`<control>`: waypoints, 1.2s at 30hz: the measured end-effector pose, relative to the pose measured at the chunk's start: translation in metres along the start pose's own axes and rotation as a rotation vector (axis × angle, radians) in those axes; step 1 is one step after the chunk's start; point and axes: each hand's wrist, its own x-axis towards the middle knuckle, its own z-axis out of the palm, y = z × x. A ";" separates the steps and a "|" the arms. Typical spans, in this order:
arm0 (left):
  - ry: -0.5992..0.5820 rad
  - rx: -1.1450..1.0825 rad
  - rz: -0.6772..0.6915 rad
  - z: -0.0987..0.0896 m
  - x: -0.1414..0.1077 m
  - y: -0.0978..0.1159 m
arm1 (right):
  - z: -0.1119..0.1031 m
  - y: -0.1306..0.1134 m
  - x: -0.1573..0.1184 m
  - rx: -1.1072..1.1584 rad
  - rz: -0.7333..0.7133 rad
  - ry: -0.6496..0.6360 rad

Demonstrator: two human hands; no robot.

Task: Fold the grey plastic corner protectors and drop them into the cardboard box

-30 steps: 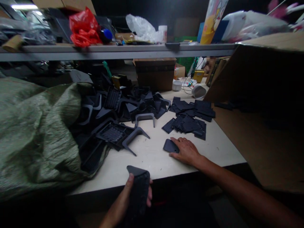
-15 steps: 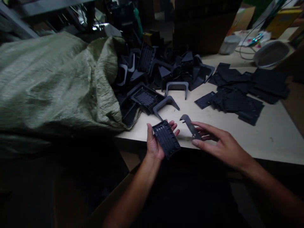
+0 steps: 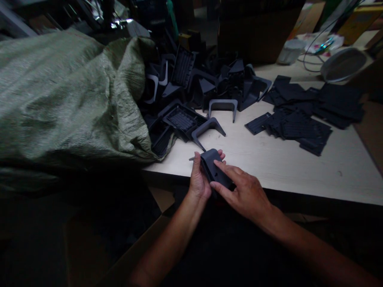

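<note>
My left hand (image 3: 198, 179) cradles a dark moulded plastic part (image 3: 214, 166) at the table's front edge, its fingers curling up behind it. The fingers of my right hand (image 3: 243, 193) press down on top of the same part. A thin grey arm sticks out to the left of it. Just beyond my hands, a grey U-shaped plastic bracket (image 3: 208, 128) lies on the pale table (image 3: 284, 167), and a second one (image 3: 223, 105) stands behind it. A ribbed black plastic tray (image 3: 182, 119) rests by the sack.
A heap of black plastic parts (image 3: 206, 79) spills from a green woven sack (image 3: 68, 103) on the left. Flat black ribbed plates (image 3: 299, 123) lie scattered to the right. A round grey object (image 3: 343, 64) and cables sit behind them, and a cardboard box (image 3: 257, 32) stands at the back.
My hands have come together. The grey piece from my right hand and the plate from my left now form one held part. The view has swung since a second ago.
</note>
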 end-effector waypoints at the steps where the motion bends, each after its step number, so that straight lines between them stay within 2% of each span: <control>1: 0.010 0.012 -0.003 -0.001 0.000 0.000 | 0.001 0.000 -0.001 -0.001 -0.001 -0.007; 9: 0.011 0.115 -0.037 -0.002 0.005 -0.001 | 0.004 -0.002 0.001 -0.058 0.004 -0.031; 14: -0.055 0.098 0.044 0.000 0.003 0.006 | -0.003 -0.007 0.005 0.004 -0.021 -0.030; 16: -0.124 0.073 0.076 0.000 0.000 0.011 | -0.007 -0.006 0.008 0.141 -0.017 0.004; 20: -0.264 0.050 0.061 0.000 -0.004 0.014 | -0.012 0.002 0.021 0.665 0.132 0.024; 23: -0.372 0.077 0.044 0.004 -0.005 0.007 | -0.013 0.004 0.035 0.918 0.174 -0.026; 26: -0.422 0.120 0.043 0.009 -0.005 0.003 | -0.011 0.003 0.041 1.106 0.192 -0.114; 28: -0.375 0.080 0.027 0.013 -0.004 0.007 | -0.008 0.002 0.039 1.192 0.205 -0.154; 32: -0.056 -0.035 0.025 0.024 -0.004 0.025 | 0.000 0.002 0.025 1.133 0.170 -0.201; 34: 0.051 0.013 0.064 0.030 -0.008 0.031 | 0.004 -0.001 0.018 1.088 0.130 -0.151; 36: 0.068 0.084 0.122 0.036 -0.014 0.034 | 0.007 -0.005 0.014 1.043 0.098 -0.049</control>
